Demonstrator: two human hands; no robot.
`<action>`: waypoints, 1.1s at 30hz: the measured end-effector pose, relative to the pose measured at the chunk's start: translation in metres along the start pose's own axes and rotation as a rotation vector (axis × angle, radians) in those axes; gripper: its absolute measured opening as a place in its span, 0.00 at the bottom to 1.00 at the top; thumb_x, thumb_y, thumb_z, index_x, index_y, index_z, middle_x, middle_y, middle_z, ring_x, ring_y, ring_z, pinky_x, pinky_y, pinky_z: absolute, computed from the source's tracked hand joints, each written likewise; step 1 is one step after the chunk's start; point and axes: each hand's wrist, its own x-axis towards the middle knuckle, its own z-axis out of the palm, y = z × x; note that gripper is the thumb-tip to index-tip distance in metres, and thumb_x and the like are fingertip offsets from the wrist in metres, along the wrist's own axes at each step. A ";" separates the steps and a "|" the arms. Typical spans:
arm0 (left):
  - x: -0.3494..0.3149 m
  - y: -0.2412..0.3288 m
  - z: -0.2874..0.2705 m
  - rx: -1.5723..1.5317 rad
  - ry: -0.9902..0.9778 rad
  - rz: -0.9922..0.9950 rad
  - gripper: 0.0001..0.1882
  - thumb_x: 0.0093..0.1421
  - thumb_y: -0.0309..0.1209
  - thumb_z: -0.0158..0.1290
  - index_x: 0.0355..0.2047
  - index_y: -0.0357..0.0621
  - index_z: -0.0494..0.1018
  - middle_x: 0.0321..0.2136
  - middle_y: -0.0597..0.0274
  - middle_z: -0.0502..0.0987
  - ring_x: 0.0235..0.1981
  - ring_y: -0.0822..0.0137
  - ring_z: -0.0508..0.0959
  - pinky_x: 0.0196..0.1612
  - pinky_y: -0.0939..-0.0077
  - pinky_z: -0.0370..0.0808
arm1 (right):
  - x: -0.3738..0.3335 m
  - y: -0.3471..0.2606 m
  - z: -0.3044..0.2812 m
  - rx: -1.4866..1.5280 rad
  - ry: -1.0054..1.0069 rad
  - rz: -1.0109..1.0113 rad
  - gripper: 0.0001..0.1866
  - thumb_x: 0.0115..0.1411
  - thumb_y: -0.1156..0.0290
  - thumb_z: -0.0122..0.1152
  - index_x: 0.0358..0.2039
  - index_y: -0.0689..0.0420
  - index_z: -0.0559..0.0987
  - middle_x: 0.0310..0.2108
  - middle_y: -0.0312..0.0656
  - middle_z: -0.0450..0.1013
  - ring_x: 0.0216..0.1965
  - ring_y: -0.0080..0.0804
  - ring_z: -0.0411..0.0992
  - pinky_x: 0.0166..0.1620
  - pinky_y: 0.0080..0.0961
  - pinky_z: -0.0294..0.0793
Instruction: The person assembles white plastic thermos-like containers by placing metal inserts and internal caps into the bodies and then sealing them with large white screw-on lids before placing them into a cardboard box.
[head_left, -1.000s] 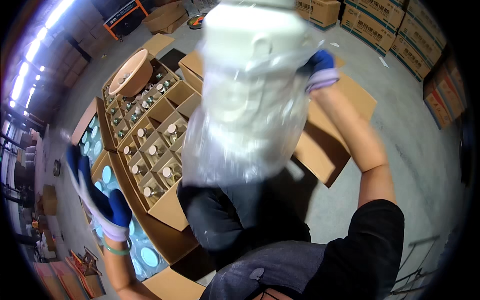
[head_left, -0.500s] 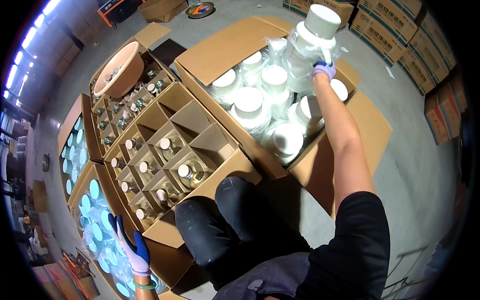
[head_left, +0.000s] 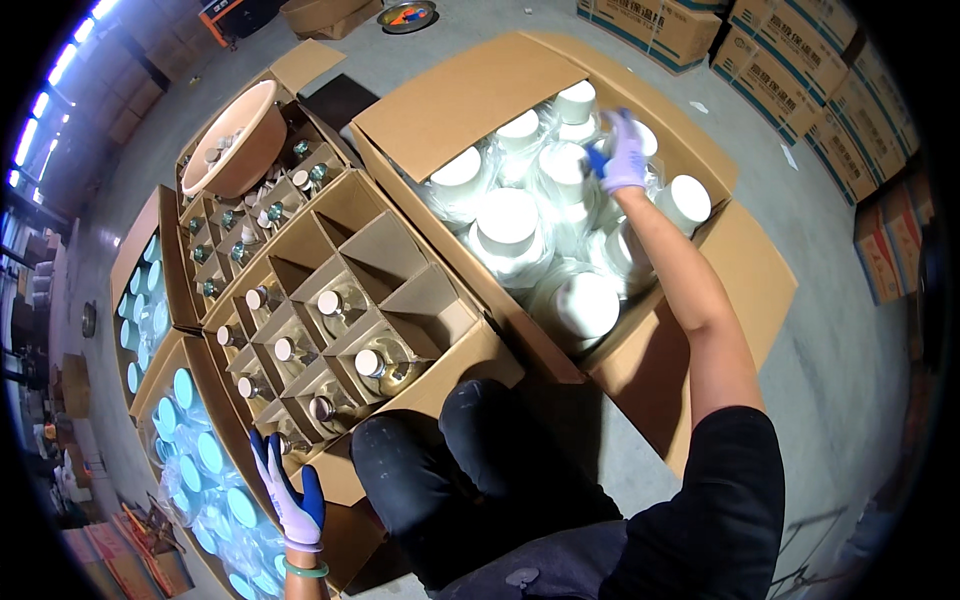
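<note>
My right hand [head_left: 622, 158], in a lilac and blue glove, is over the far part of a large cardboard box [head_left: 455, 117]. Its fingers look spread, though somewhat blurred, next to a white-lidded flask [head_left: 645, 140]. Whether it touches that flask I cannot tell. More white flasks [head_left: 505, 222] wrapped in clear plastic stand upright in this box. My left hand [head_left: 292, 500], gloved alike, is open with fingers apart at the near left. It hovers between light-blue-lidded containers [head_left: 242, 508] in plastic and a divided carton [head_left: 468, 322] of clear bottles with pale caps [head_left: 370, 363].
A peach basin [head_left: 262, 120] holding small pale pieces rests on another divided carton at the far left. A second box of blue-lidded containers [head_left: 142, 305] stands beyond the near one. Stacked cartons [head_left: 770, 90] line the far right. A round metal tray [head_left: 407, 17] lies on the floor.
The white flask that my right hand held above the box is now down among the others, and the hand has lowered and opened. My left hand has shifted slightly right.
</note>
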 end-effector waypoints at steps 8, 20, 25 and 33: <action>0.000 0.023 0.008 -0.019 -0.030 0.088 0.36 0.56 0.19 0.52 0.66 0.41 0.59 0.70 0.42 0.50 0.69 0.43 0.54 0.70 0.53 0.52 | 0.016 -0.058 0.019 -0.293 -0.730 0.099 0.23 0.55 0.55 0.67 0.49 0.47 0.77 0.50 0.50 0.75 0.50 0.49 0.73 0.52 0.41 0.72; 0.074 0.178 0.023 -0.350 0.006 0.554 0.44 0.52 0.24 0.64 0.67 0.31 0.55 0.64 0.42 0.62 0.67 0.50 0.62 0.68 0.61 0.58 | 0.107 -0.297 -0.238 0.290 -0.417 -0.254 0.24 0.56 0.55 0.69 0.44 0.62 0.79 0.35 0.50 0.80 0.33 0.39 0.78 0.42 0.31 0.77; 0.125 0.322 -0.025 -1.127 -0.018 0.645 0.27 0.59 0.28 0.58 0.59 0.36 0.66 0.53 0.54 0.75 0.52 0.66 0.73 0.55 0.71 0.68 | 0.103 -0.421 -0.370 0.665 -0.568 -0.480 0.11 0.60 0.66 0.67 0.38 0.59 0.80 0.31 0.37 0.78 0.31 0.22 0.73 0.37 0.20 0.74; 0.118 0.264 -0.112 -1.298 0.077 0.766 0.21 0.66 0.31 0.52 0.57 0.38 0.67 0.51 0.57 0.74 0.51 0.66 0.72 0.55 0.70 0.69 | 0.050 -0.411 -0.380 1.236 -0.655 -0.475 0.25 0.61 0.66 0.63 0.56 0.61 0.71 0.49 0.44 0.75 0.47 0.30 0.75 0.51 0.23 0.76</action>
